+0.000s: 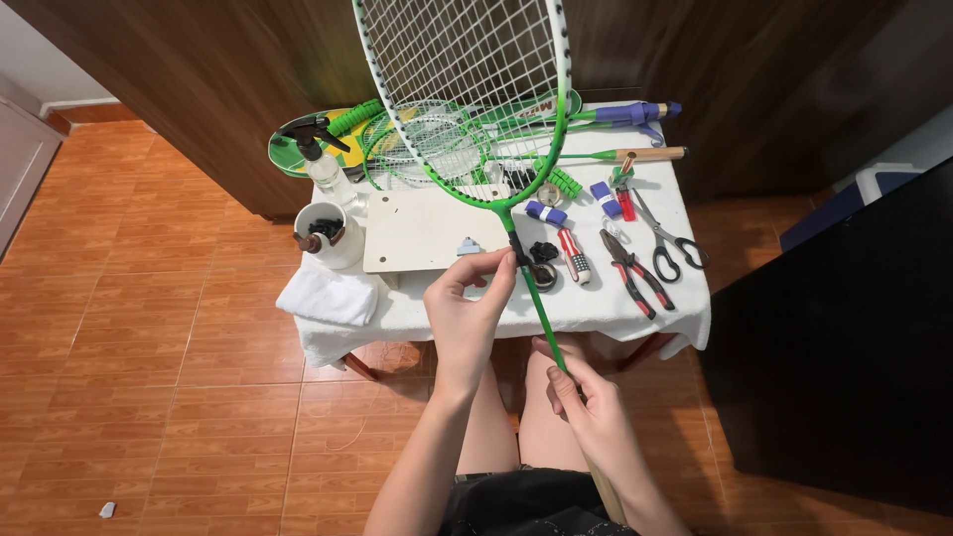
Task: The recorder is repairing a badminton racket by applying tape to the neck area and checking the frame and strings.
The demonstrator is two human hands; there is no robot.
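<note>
I hold a green and white badminton racket (467,89) upright over a small white table (685,318). My left hand (472,308) pinches the thin green shaft (541,308) just below the racket's throat. My right hand (586,397) grips the shaft lower down, near my knees. The strung head rises to the top of the view, in front of the other rackets.
On the table lie more green rackets (417,139), a spray bottle (323,164), a white cup (333,236), a pale board (427,233), a folded white cloth (328,296), pliers (635,273), scissors (670,243), blue grip rolls (546,211) and a small screwdriver (574,256). A dark cabinet (844,328) stands at the right.
</note>
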